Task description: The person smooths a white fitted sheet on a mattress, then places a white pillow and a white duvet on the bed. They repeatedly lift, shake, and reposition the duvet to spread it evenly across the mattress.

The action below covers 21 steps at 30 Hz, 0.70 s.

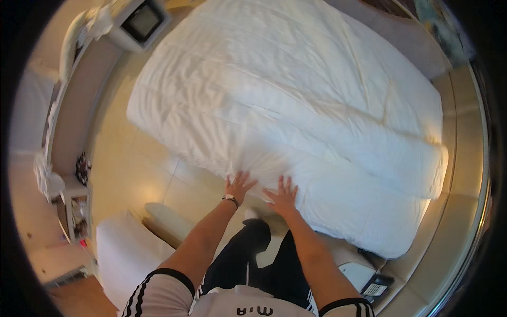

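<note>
A large white duvet (253,68) covers most of the bed, with wrinkles across its surface and a folded-back band toward the right. My left hand (240,186) lies on the near edge of the bedding, its fingers spread; a watch or bracelet (229,198) circles that wrist. Just to its right, my right hand (282,195) rests palm down on the same white edge with fingers apart. Neither hand grips anything. Beside the right hand, a smooth white sheet (354,211) shows on the mattress toward the headboard.
A padded beige headboard (457,153) bounds the right. By the near right corner stands a white bedside table (356,274) with a dark telephone (377,285). A white-covered seat (127,248) sits at lower left on the tiled floor (153,169). A boxy screen (141,22) stands far left.
</note>
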{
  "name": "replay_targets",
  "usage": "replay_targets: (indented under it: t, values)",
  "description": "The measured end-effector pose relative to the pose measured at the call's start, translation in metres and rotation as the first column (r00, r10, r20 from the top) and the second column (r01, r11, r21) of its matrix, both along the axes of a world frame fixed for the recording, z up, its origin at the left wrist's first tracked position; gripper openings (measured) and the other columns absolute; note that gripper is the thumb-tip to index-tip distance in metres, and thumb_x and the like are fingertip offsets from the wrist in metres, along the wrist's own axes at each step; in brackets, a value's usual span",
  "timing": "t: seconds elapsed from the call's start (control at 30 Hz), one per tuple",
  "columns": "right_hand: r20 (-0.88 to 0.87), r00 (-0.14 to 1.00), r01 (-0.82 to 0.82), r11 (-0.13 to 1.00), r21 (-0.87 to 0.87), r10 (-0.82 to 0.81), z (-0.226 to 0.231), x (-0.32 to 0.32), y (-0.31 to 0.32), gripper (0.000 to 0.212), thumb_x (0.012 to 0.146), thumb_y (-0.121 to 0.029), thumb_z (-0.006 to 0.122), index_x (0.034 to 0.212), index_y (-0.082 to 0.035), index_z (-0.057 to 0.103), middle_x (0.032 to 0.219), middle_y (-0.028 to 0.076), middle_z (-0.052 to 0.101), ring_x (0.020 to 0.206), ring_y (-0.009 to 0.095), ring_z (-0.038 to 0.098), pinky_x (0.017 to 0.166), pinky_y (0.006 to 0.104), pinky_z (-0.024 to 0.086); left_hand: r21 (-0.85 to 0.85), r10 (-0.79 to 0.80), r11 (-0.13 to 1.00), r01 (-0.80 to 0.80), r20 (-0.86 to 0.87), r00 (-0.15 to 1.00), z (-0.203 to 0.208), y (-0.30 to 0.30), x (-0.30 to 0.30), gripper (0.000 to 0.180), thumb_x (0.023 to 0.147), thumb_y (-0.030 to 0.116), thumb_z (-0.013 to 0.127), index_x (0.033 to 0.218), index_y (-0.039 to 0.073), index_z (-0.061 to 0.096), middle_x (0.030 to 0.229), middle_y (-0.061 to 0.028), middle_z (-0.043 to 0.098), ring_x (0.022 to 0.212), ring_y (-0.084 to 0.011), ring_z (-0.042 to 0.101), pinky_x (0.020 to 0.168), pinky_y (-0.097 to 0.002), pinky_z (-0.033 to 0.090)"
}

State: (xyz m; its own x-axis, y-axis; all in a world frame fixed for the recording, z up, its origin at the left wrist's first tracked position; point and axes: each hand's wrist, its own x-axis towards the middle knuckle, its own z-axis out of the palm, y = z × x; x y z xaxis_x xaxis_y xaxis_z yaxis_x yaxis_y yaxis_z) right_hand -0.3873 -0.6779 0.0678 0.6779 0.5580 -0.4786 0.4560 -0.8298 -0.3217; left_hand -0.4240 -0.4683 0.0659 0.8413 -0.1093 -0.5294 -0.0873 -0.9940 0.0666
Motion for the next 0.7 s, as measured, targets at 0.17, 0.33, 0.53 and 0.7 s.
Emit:
replay_targets:
  t: [0.17, 0.33, 0.53, 0.7]
  values:
    - [-0.056, 0.998, 0.022, 0.997, -0.071, -0.026, -0.012, 0.009, 0.091, 0.061, 0.073, -0.038, 0.063, 0.129, -0.035, 0.039, 0.140, 0.029, 0.009, 0.130, 0.043, 0.008, 0.101, 0.0544, 0.019, -0.039, 0.567, 0.786, -0.617, -0.353, 0.744, 0.009, 0.090, -0.047, 0.050, 0.083, 0.018, 0.045, 0.131, 0.024, 0.035, 0.140, -0.0152, 0.024, 0.120, -0.0293, 0.038, 0.096, -0.0503, 0.032]
    - [0.213, 0.957, 0.169, 0.975, 0.141, -0.197, 0.000, 0.056, 0.155, 0.078, 0.065, -0.029, 0.072, 0.131, -0.021, 0.034, 0.131, 0.025, 0.029, 0.114, 0.039, 0.038, 0.084, 0.0517, 0.039, -0.313, 0.763, 0.531, -0.787, -0.227, 0.605, -0.008, 0.161, -0.104, 0.039, 0.082, 0.021, 0.047, 0.119, 0.007, 0.046, 0.120, -0.0225, 0.048, 0.104, -0.0366, 0.050, 0.086, -0.0444, 0.042]
    - [0.268, 0.961, 0.064, 0.997, 0.030, -0.070, 0.008, 0.079, 0.266, 0.076, 0.062, -0.031, 0.075, 0.126, -0.013, 0.039, 0.129, 0.014, 0.038, 0.113, 0.035, 0.040, 0.084, 0.0478, 0.041, -0.475, 0.827, 0.290, -0.831, -0.312, 0.467, -0.035, 0.202, -0.124, 0.037, 0.083, 0.027, 0.051, 0.113, 0.004, 0.053, 0.108, -0.0201, 0.057, 0.100, -0.0334, 0.053, 0.087, -0.0401, 0.042]
    - [0.166, 0.960, 0.236, 0.971, -0.045, -0.225, -0.056, 0.102, 0.311, 0.038, 0.066, -0.034, 0.072, 0.089, -0.007, 0.061, 0.088, 0.015, 0.061, 0.084, 0.034, 0.058, 0.071, 0.0434, 0.046, -0.534, 0.783, 0.210, -0.819, -0.410, 0.468, -0.023, 0.267, -0.100, 0.036, 0.082, 0.028, 0.053, 0.108, 0.004, 0.056, 0.102, -0.0175, 0.060, 0.095, -0.0320, 0.057, 0.083, -0.0388, 0.044]
